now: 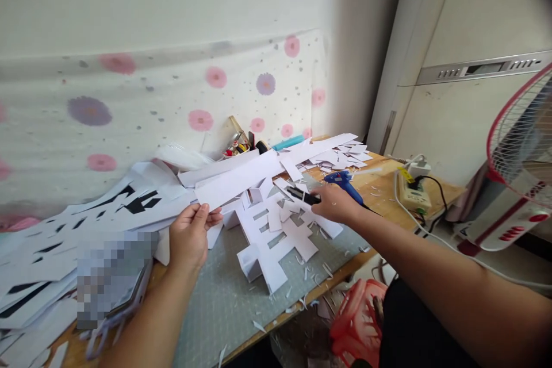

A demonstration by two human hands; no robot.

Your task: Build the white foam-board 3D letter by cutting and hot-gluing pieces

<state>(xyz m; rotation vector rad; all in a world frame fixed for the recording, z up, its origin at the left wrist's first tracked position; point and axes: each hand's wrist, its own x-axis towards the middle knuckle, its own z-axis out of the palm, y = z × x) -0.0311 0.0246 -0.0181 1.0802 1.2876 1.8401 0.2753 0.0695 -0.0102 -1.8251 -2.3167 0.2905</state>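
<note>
My left hand (192,236) pinches the near end of a long white card strip (239,178) between thumb and fingers. The strip slants up and away to the right, above other white pieces. My right hand (336,204) is closed round a black utility knife (304,195), which points left over the cut-outs; its blade is hard to make out. Below it, a white card piece with notches and square openings (263,236) lies on the grey cutting mat (207,305). A blue glue gun (345,184) rests just beyond my right hand.
Cut white sheets (142,224) pile up on the left, beside a blurred-out device (116,282). Scraps (340,155) cover the table's far end. A power strip (414,190) with cords sits at the right edge, near a fan (517,184). A red basket (357,322) stands below.
</note>
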